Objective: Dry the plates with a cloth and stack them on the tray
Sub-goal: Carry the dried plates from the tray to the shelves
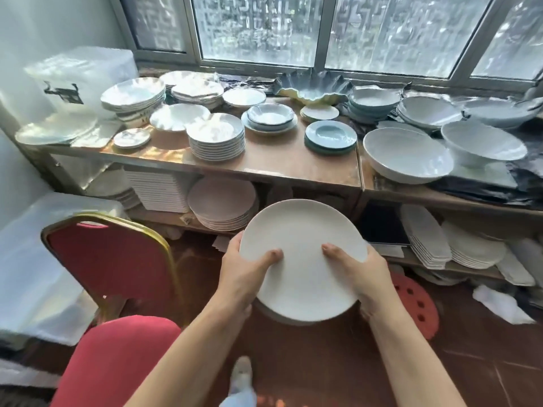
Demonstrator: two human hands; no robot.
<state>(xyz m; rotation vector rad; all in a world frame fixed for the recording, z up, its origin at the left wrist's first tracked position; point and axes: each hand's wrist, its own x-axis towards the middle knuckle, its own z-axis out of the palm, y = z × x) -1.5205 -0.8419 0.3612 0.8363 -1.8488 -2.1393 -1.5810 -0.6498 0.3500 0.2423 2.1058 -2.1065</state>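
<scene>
Head view shows both of my hands holding one white plate (302,259) in front of me, above the brown floor (323,362) and below the edge of the table (279,168).

Grip state:
- My left hand (242,273) holds the plate at its left rim. The thumb lies on the upper face, pointing toward the centre; the fingers curl under the rim and are hidden.
- My right hand (363,271) holds the plate at its right rim in the same manner: thumb on the upper face, fingers underneath.
- The two thumbs point toward each other and stay apart.

Plate position:
- The plate tilts slightly, its face turned up toward the camera.
- A second rim shows just beneath its lower edge; I cannot tell whether this is another plate.

Surroundings:
- The table carries many stacks of white and pale blue dishes, including a tall stack of white plates (216,139) and a large shallow white bowl (407,155).
- The shelf below the table holds further plate stacks (223,205).
- A red chair with a gold frame (111,259) stands to my left.
- A red perforated stool (415,304) sits on the floor to my right, partly hidden by my right forearm.
- A window (323,27) runs behind the table.
</scene>
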